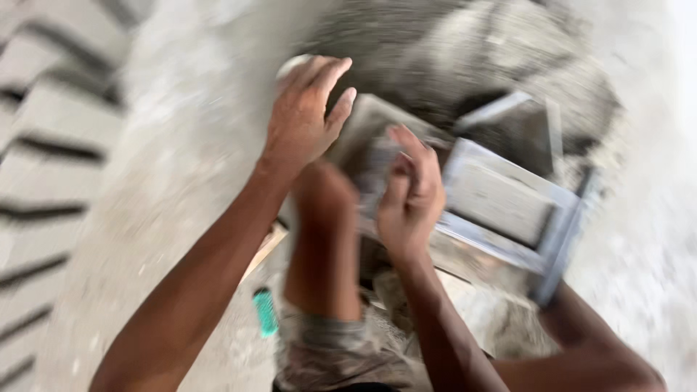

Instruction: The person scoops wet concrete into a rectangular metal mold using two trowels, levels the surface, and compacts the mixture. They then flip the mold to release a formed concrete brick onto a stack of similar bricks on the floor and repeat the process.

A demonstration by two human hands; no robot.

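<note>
The picture is blurred by motion. My left hand point(305, 116) is raised over the near-left corner of a grey metal frame mould point(508, 192), fingers together and slightly curved, holding nothing that I can see. My right hand point(410, 196) hovers over the mould's left compartment with fingers curled; whether it grips any of the grey mix is unclear. The mould has rectangular compartments filled with grey cement mix and rests on the ground in front of my knees.
A heap of grey mortar point(465, 51) lies beyond the mould. Rows of moulded grey blocks point(51, 145) line the ground at left. A small green object point(265, 312) lies beside my leg. Pale dusty ground point(181, 145) surrounds everything.
</note>
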